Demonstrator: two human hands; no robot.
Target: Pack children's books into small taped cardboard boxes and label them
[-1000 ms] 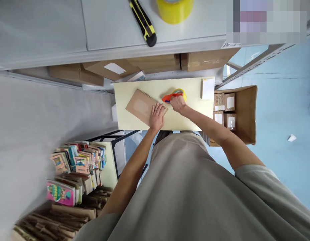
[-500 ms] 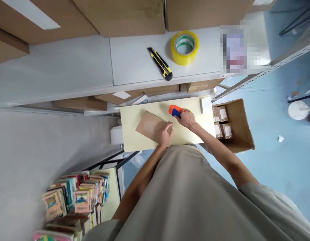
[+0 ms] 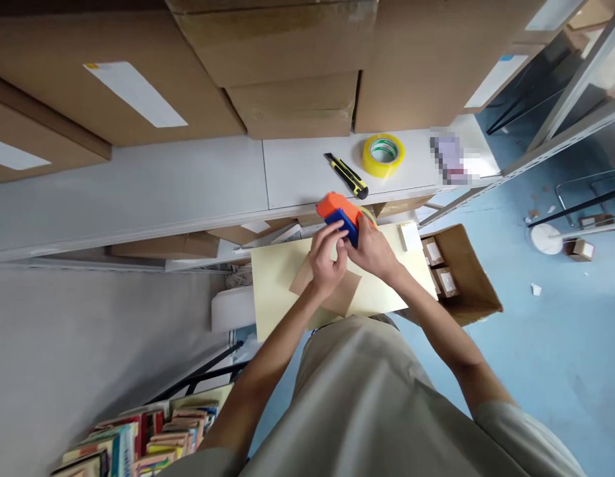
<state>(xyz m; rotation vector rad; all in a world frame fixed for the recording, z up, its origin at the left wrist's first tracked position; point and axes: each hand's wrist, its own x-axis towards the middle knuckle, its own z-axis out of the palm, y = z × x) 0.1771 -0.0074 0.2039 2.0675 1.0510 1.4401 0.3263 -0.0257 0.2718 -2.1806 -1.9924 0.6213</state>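
With the tape dispenser as the dial's centre, upright books (image 3: pixel 123 440) are packed between seven and eight o'clock. The cream tabletop (image 3: pixel 274 285) comes next, bearing a flat cardboard piece (image 3: pixel 346 295) at six. Over it, near half past six, the left hand (image 3: pixel 328 262) is half curled, fingertips at the dispenser's blue part; whether they grip it, I cannot tell. The orange-and-blue tape dispenser (image 3: pixel 340 205) is raised above the table, held by the right hand (image 3: pixel 376 252) at four. On the grey shelf (image 3: pixel 300 172), a black-and-yellow utility knife (image 3: pixel 348 177) lies at twelve and a yellow tape roll (image 3: pixel 372 161) at one. An open carton (image 3: pixel 469 281) containing small boxes (image 3: pixel 445 281) stands at four, farther out.
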